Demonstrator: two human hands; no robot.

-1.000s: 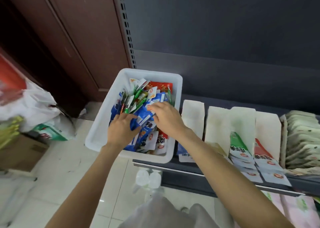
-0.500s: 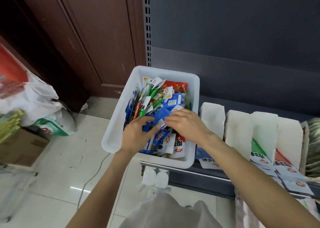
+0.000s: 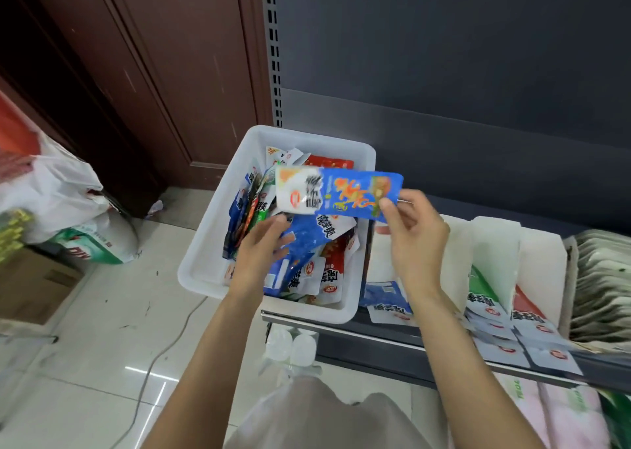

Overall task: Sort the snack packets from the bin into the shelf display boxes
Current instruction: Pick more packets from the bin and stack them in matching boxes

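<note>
Snack packets crowd the white bin under the left hand, fingers resting loosely on them, while the right hand pinches a lifted blue packet, next due in the blue-packet display box just beside the bin.

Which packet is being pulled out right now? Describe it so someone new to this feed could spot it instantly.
Find the white bin at the left end of the grey shelf. Just above its heap of packets, the right hand pinches the blue packet by its right end. It alone is lifted clear and held flat, with orange script and a white left end.
</note>
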